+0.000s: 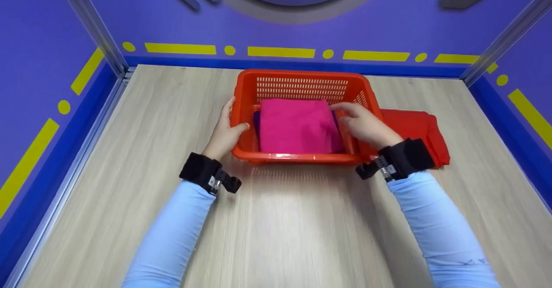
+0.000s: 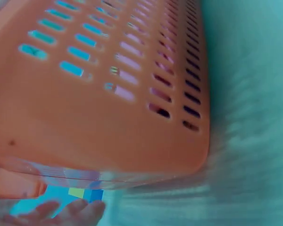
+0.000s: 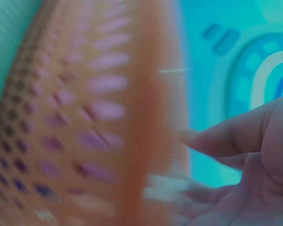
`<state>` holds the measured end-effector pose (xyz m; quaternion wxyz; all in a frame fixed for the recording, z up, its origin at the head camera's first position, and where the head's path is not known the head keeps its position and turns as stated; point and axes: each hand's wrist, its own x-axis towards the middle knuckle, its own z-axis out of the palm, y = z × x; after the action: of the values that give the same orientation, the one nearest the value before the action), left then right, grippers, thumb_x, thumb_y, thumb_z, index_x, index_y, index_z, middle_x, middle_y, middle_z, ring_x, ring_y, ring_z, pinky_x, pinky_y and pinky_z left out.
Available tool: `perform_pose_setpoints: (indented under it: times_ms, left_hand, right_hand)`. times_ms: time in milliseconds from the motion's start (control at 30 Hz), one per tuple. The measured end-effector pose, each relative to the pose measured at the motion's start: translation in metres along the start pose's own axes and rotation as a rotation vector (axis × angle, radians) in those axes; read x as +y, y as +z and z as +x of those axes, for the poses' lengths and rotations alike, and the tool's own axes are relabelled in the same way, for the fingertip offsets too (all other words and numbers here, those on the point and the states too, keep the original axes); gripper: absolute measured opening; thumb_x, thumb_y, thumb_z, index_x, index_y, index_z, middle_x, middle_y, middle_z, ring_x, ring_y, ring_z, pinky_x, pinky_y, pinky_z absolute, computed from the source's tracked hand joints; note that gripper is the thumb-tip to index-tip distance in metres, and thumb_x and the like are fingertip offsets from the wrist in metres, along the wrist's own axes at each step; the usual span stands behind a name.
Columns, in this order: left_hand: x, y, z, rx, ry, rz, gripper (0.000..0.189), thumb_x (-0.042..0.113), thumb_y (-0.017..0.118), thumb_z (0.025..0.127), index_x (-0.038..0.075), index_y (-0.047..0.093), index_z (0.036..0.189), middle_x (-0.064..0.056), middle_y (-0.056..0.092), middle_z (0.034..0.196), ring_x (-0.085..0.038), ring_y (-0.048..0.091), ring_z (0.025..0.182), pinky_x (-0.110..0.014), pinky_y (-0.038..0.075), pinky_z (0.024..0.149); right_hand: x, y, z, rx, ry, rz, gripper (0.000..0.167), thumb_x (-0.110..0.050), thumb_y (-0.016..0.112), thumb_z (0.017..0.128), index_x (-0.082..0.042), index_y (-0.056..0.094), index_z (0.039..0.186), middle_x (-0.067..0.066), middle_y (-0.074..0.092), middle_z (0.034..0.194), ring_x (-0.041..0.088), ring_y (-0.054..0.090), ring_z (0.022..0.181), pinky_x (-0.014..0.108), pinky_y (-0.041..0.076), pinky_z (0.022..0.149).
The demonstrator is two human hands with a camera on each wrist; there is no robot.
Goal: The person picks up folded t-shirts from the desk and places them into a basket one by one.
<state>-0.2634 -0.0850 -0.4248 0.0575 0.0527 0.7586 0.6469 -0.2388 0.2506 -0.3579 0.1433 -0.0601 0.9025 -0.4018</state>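
An orange-red plastic basket (image 1: 297, 157) with slotted walls stands at the back middle of the table. Inside it lies a folded pink cloth (image 1: 293, 124) on top of a dark purple cloth (image 1: 257, 122), of which only edges show. My left hand (image 1: 226, 130) holds the basket's left side, thumb over the rim and fingers along the outer wall. Reaching over the right rim, my right hand (image 1: 362, 124) has its fingers extended at the pink cloth's right edge; its lower fingers are partly hidden. In the right wrist view, the thumb and fingers (image 3: 236, 132) appear beyond the blurred basket wall.
To the right of the basket, partly behind it and my right wrist, a folded red cloth (image 1: 416, 133) lies on the wooden table (image 1: 293, 227). Blue panels (image 1: 276, 33) with yellow markings rise at the back and both sides.
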Motion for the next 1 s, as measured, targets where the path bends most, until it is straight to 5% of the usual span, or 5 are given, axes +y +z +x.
perform_pose_setpoints:
  times_ms: [100,300,467,667,1000]
  left_hand:
    - [0.002,0.0,0.001,-0.028,-0.05,-0.001,0.087,-0.011,0.05,0.094,0.019,0.009,0.164,-0.016,0.024,0.164,-0.036,0.042,0.14,-0.05,0.044,0.109]
    - [0.004,0.002,0.005,-0.047,-0.063,-0.009,0.089,-0.014,0.042,0.092,0.023,0.008,0.165,-0.014,0.024,0.164,-0.037,0.042,0.14,-0.049,0.045,0.108]
    - [0.001,0.002,0.003,-0.028,-0.051,0.006,0.088,-0.014,0.042,0.091,0.021,0.009,0.165,-0.014,0.026,0.164,-0.036,0.043,0.139,-0.048,0.045,0.109]
    - [-0.001,0.003,0.002,-0.028,-0.049,0.008,0.088,-0.014,0.043,0.092,0.022,0.009,0.165,-0.013,0.025,0.164,-0.035,0.043,0.139,-0.047,0.045,0.108]
    - [0.001,0.002,0.001,-0.018,-0.044,0.028,0.087,-0.013,0.044,0.092,0.022,0.011,0.165,-0.01,0.022,0.166,-0.033,0.043,0.14,-0.046,0.045,0.109]
  right_hand:
    - [-0.004,-0.021,-0.012,0.04,-0.065,-0.05,0.046,-0.003,0.034,0.106,-0.007,0.047,0.15,0.019,0.043,0.147,0.034,0.047,0.121,0.045,0.047,0.097]
    - [0.019,-0.064,-0.024,0.145,-0.045,-0.052,0.047,-0.007,0.031,0.108,-0.003,0.04,0.153,0.026,0.039,0.153,0.044,0.047,0.124,0.044,0.05,0.09]
    - [0.069,-0.072,-0.015,0.196,-0.002,-0.143,0.053,-0.024,0.032,0.11,0.005,0.034,0.154,0.032,0.033,0.156,0.049,0.033,0.141,0.064,0.026,0.116]
    - [0.122,-0.056,-0.008,0.072,0.146,-0.36,0.061,-0.029,0.038,0.108,0.003,0.023,0.158,0.041,0.017,0.154,0.062,0.017,0.139,0.076,0.02,0.109]
    - [0.145,-0.043,-0.003,-0.079,0.259,-0.329,0.078,-0.038,0.051,0.103,-0.013,0.009,0.164,0.032,-0.013,0.162,0.065,-0.02,0.139,0.092,-0.002,0.093]
